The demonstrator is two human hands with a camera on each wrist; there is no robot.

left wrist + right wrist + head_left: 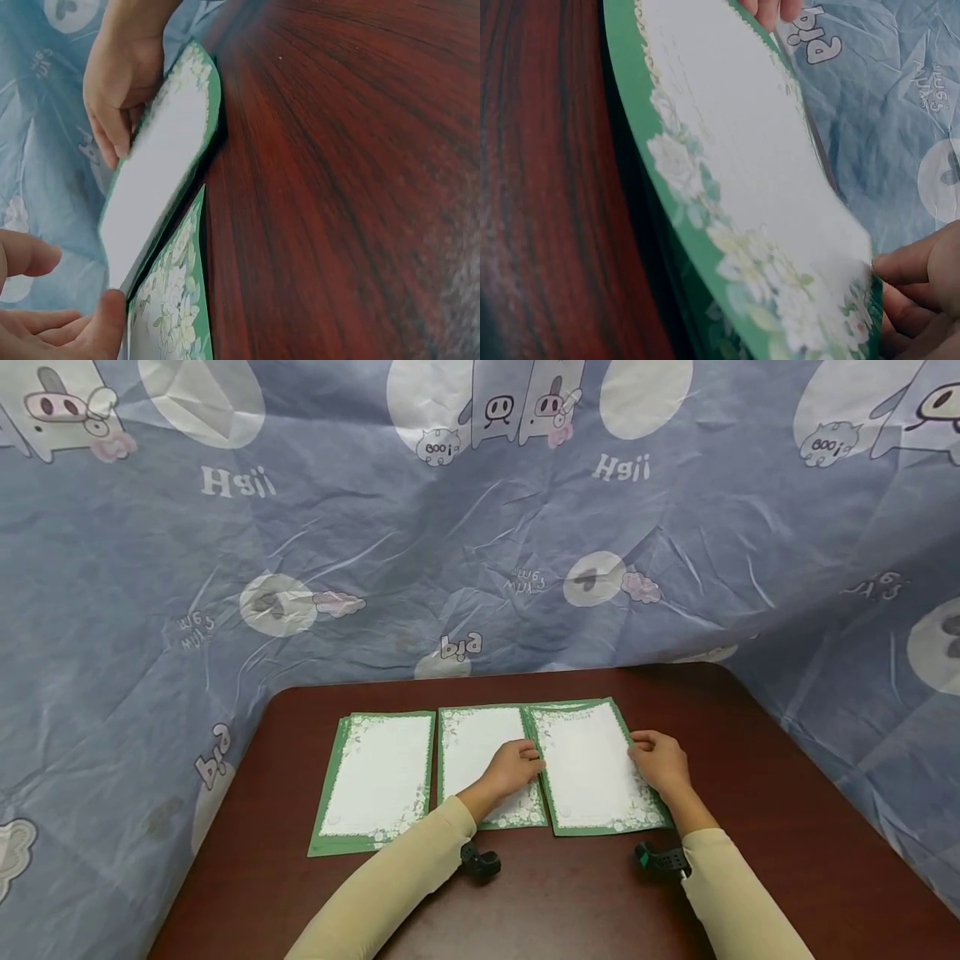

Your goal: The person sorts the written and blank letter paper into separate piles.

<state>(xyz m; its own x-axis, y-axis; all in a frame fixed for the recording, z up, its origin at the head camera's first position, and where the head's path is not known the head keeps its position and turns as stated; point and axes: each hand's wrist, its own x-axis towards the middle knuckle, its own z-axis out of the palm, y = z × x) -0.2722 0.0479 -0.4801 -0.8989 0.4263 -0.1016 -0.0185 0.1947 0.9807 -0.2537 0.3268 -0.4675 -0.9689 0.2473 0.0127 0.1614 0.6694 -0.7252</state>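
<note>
A flower-bordered paper sheet (588,764) with a green edge lies rightmost on the table, bowed upward in both wrist views. My left hand (513,768) pinches its left edge; in the left wrist view a fingertip (112,300) presses on that edge. At the opposite side, my right hand (662,764) pinches the right edge, with the thumb on top in the right wrist view (911,259). Under my left wrist is a second sheet (476,735) of the same pattern, close beside the first. What lies beneath the held sheet is mostly hidden.
A small stack of matching sheets (382,768) sits at the left, its layers slightly offset. The dark red-brown wooden table (570,902) has its far edge against a blue printed cloth (480,543). Black bands (480,862) are on both wrists.
</note>
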